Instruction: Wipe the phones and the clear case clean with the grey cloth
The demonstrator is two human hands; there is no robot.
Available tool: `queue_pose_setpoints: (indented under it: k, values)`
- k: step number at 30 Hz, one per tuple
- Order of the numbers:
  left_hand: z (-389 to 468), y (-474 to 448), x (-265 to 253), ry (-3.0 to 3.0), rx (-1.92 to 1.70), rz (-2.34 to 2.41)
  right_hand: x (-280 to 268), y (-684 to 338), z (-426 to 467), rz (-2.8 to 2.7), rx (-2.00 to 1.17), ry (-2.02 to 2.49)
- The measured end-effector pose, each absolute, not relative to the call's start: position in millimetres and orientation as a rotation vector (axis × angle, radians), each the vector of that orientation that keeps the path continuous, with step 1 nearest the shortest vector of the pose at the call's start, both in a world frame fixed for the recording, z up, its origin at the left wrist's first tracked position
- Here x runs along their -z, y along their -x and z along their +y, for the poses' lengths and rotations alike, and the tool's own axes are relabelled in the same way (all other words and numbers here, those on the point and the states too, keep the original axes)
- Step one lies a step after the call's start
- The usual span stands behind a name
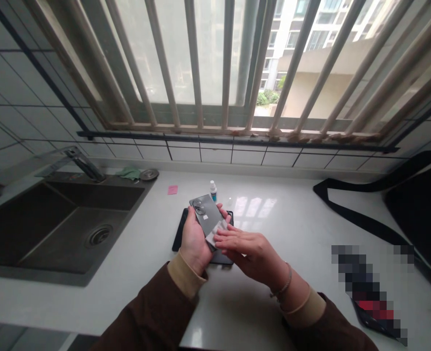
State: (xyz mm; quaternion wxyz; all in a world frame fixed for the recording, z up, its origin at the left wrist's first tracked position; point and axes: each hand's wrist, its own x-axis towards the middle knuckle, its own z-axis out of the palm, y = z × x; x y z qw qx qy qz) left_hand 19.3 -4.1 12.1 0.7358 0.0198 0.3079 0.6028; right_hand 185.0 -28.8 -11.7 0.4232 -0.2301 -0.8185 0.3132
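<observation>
My left hand (194,241) is wrapped around the edges of a grey smartphone (208,214), tilted with its back and round camera block facing up. On the lower part of that back lies a small white wipe (217,234), pressed under the fingertips of my right hand (254,251). Below the phone, on the counter, are a dark flat device (180,235) on the left and a dark flat item (223,259) on the right, both partly hidden by my hands. Just behind the phone stands a small white-capped bottle (213,190) with a blue label.
A pink paper square (172,189) lies on the white counter (142,248). To the left are a dark sink (87,280), a faucet (86,165), a green cloth (128,173) and a metal strainer (149,174). A black bag strap (362,222) and a pixelated object (369,292) occupy the right.
</observation>
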Motion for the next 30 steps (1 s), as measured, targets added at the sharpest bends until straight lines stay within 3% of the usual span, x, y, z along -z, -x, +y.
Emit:
queue_pose_setpoints:
  k: [8,16,30]
  values:
    - [1,-8,-23,-0.025,-1.459,0.662,-1,-194,-33,-1.750,-1.014,0.796]
    - [-2,-5,-25,-0.162,-1.521,0.738,38,-217,11,-1.008,-1.055,1.276]
    - [-8,-11,-23,-0.293,-1.278,0.770,67,-224,50,-0.961,-1.014,1.294]
